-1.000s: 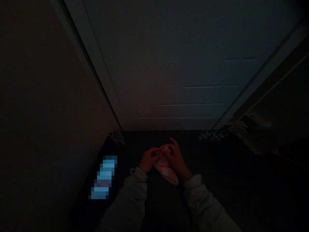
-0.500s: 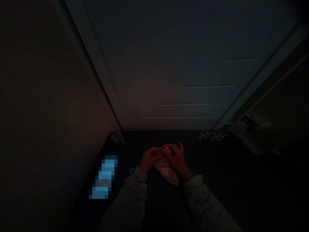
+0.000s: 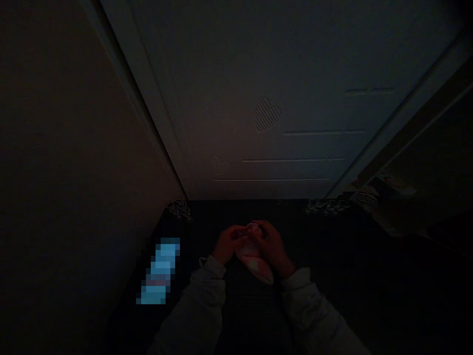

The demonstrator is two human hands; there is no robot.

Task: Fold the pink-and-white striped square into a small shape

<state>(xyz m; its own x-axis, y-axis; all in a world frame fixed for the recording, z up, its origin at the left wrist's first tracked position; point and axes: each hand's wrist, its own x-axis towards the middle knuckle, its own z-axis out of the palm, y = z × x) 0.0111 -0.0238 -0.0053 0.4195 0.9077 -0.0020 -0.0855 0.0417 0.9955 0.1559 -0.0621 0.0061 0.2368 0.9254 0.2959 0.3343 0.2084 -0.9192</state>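
Observation:
The scene is very dark. My left hand (image 3: 226,243) and my right hand (image 3: 272,246) meet over a dark table top (image 3: 332,256), both in pale sleeves. Between them is a small pink and white cloth piece (image 3: 254,261), which hangs down toward me. Both hands pinch its upper end, where it bunches up near the fingertips. All the fingers of my right hand are curled in over the cloth.
A glowing blue screen (image 3: 159,271), blurred out, lies on the table's left side. Small piles of shiny clear rings sit at the back left (image 3: 179,209) and back right (image 3: 325,206). A pale door with heart shapes (image 3: 266,114) stands behind; clutter is at the right (image 3: 373,195).
My right hand's raised finger has come down and curled onto the cloth. The left hand and the cloth have hardly moved.

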